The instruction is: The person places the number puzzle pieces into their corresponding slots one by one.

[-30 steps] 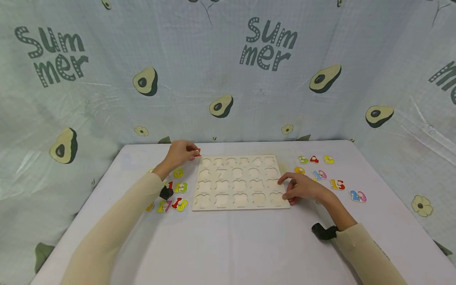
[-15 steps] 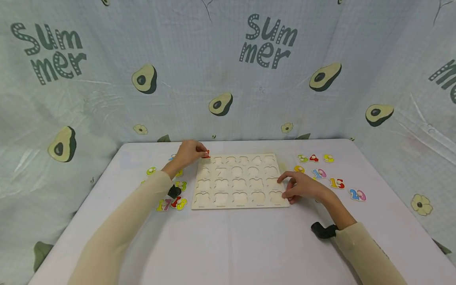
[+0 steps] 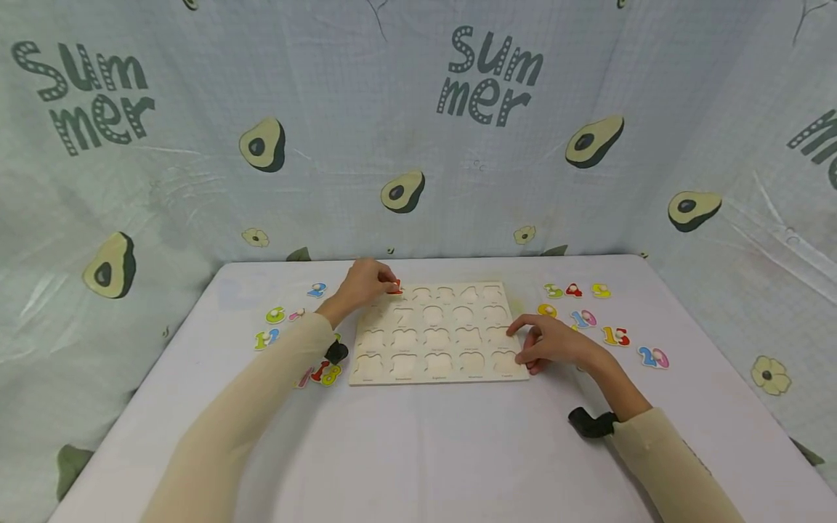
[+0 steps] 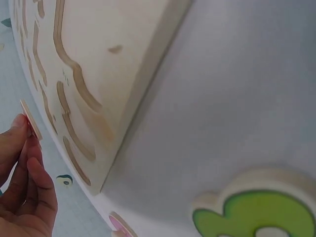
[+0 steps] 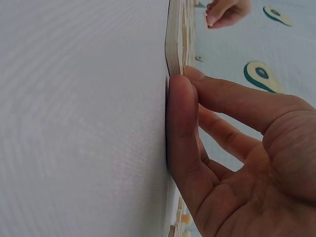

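Note:
My left hand (image 3: 366,280) pinches a small red number puzzle piece (image 3: 397,288) over the far left corner of the wooden puzzle board (image 3: 419,327). In the left wrist view that thin piece (image 4: 31,120) shows edge-on between thumb and fingers, raised off the board. Rows of shallow number-shaped recesses cover the board, with small print beneath them. At the board's right edge, my right hand (image 3: 552,340) grips the rim; in the right wrist view the thumb lies over the top and a finger (image 5: 181,106) presses the side near the corner.
Colourful number pieces lie on the white table (image 3: 418,450) on both sides of the board, among them a blue 2 (image 3: 317,290), a green 6 (image 3: 275,315), a red 4 (image 3: 573,290) and a 20 (image 3: 652,357). A patterned cloth (image 3: 327,145) hangs behind.
My left hand has carried the red number piece rightward, from beside the board to over its far left corner. The right hand stays at the board's right edge.

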The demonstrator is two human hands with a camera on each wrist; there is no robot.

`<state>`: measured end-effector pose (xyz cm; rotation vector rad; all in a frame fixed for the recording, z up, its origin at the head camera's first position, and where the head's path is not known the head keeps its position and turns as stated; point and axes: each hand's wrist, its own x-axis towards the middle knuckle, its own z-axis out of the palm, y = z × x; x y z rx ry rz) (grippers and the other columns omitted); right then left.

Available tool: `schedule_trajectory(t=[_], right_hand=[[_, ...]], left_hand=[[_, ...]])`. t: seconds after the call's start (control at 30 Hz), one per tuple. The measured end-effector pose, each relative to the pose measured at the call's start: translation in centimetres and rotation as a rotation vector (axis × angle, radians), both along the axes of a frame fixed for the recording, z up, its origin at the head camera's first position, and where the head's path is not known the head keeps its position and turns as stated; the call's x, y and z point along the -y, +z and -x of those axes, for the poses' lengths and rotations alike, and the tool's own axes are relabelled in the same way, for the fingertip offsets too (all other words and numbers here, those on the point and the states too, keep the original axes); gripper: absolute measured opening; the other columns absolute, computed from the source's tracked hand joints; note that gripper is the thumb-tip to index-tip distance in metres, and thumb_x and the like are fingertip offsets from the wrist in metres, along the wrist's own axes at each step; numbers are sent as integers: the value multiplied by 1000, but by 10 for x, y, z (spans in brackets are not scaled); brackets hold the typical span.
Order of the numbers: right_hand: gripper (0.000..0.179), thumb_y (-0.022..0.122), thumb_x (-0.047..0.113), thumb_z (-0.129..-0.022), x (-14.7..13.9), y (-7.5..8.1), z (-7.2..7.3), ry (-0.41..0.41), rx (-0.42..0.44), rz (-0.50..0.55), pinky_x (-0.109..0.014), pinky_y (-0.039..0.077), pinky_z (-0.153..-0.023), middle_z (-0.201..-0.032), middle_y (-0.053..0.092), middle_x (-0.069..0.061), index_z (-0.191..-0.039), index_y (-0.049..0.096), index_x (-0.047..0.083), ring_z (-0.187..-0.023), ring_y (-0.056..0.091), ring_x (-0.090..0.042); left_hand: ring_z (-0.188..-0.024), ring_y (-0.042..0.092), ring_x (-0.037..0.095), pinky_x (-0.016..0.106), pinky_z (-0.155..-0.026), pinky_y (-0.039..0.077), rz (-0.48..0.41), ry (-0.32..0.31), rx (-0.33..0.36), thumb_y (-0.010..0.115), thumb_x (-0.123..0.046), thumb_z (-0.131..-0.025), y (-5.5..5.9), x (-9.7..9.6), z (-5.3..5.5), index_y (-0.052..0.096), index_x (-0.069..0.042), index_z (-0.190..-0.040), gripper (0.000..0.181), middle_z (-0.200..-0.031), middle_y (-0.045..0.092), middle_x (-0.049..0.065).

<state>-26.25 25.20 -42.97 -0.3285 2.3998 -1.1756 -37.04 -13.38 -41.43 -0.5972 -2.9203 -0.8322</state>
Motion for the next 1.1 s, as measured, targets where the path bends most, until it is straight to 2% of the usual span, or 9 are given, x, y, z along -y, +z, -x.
schedule_trajectory(t=[0.2,0.53,0.7,1.1], right_hand=[[50,79,12,-89,1,1,0,-2,2,4,-30,60,-66,-85,62,-12,-133,58,2,-65,68,-19],[50,79,11,-89,2,2,0,-5,10,-4,-31,59,-66,-85,61,-13,-133,58,3,-64,68,-20],[50,79,11,-89,2,2,0,-3,11,-4,-31,60,-66,-86,61,-12,-133,58,3,-65,68,-20],[48,79,12,-89,2,4,0,-11,15,-3,-31,60,-66,-84,61,-11,-131,59,3,-64,67,-19]], left_hand=[[-96,69,27,42,-90,51,41,7,24,74,-17,-95,0,-7,0,80,-4,-102,16,-99,78,11],[-96,66,26,40,-89,51,82,23,36,73,-16,-95,-8,-11,0,80,-3,-102,17,-99,78,10],[-97,66,25,40,-87,52,80,43,38,74,-18,-94,-9,-10,-1,81,-4,-101,17,-99,79,9],[-97,67,25,39,-87,54,91,31,96,75,-20,-95,-6,-11,-2,82,-5,-102,18,-102,79,10]])
